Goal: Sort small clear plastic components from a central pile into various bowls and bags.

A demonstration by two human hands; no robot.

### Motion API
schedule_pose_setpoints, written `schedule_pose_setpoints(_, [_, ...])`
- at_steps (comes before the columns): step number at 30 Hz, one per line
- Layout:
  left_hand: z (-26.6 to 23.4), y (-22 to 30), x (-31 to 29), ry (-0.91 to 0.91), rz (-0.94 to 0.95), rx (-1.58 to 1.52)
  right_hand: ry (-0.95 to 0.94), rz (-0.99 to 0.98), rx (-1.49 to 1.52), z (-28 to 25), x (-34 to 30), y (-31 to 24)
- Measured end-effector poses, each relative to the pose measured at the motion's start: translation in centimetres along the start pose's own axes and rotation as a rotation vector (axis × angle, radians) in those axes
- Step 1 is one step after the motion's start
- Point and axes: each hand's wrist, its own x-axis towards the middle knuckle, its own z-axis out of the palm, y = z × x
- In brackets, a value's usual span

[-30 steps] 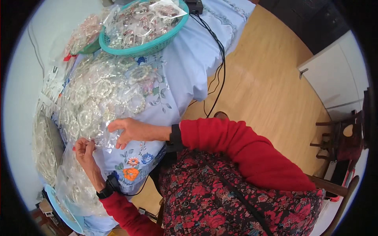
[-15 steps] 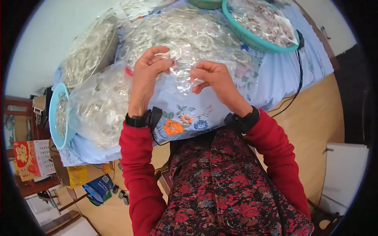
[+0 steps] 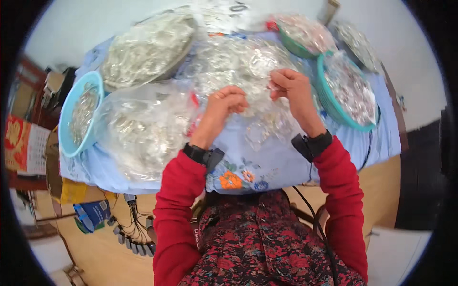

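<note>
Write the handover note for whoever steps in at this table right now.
Left hand: closed on a small clear packet, over the blue cloth.
Right hand: fingers pinch the same packet's other end.
Around: big clear bag of packets to the left, light blue basin far left, teal basket to the right, more bagged piles behind.
Done: cannot tell how many packets are handled.
Left: the packet in hand.

Both hands, left hand and right hand, pinch a clear plastic packet above the blue tablecloth.
</note>
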Motion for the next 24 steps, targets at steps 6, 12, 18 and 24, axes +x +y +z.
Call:
schedule_pose_setpoints(6, [-0.8, -1.2, 0.2, -0.035, -0.047, -0.041, -0.234, -0.100, -0.096, 6.5, 5.9, -3.7])
schedule_pose_setpoints(12, [-0.5, -1.9, 0.5, -0.013, -0.107, -0.066, -0.499, -0.133, 0.109, 16.2, 13.0, -4.6])
schedule_pose_setpoints(18, [-0.8, -2.2, 0.6, -0.024, -0.101, -0.064, -0.511, -0.130, 0.172, 17.8, 14.7, -3.0])
schedule_pose_setpoints(24, [-1.6, -2.0, 1.5, -0.067, -0.104, -0.099, -0.299, -0.139, -0.047, 8.5, 12.8, -2.9])
